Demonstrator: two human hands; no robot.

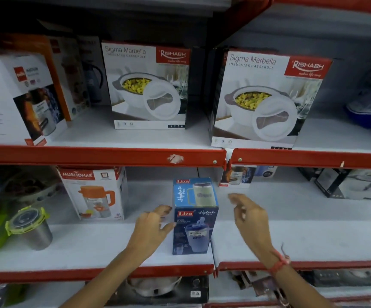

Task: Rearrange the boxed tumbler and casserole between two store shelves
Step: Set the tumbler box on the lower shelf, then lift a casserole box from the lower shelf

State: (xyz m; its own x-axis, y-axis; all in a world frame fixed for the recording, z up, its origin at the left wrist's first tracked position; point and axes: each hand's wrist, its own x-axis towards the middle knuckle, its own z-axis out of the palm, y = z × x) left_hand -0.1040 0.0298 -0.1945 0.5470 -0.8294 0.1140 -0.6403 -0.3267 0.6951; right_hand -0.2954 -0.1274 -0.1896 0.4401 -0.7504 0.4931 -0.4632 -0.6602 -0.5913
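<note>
The blue Liza tumbler box [194, 215] stands upright on the lower shelf [104, 272], near its front edge. My left hand [152, 225] is open, fingertips at the box's left side, touching or nearly touching. My right hand [250, 215] hovers open a short way to the right of the box, apart from it. Two white Sigma Marbella casserole boxes stand on the upper shelf [102, 155]: one [149, 85] in the middle, the other [266, 98] to its right at the shelf's front edge.
On the lower shelf a Murlidhar jug box [95, 194] stands to the left, with a steel container with a green-clipped lid [30, 227] further left. Boxed flasks [22, 96] fill the upper left. Dark boxes [344, 183] sit at the lower right. Red shelf rails run across.
</note>
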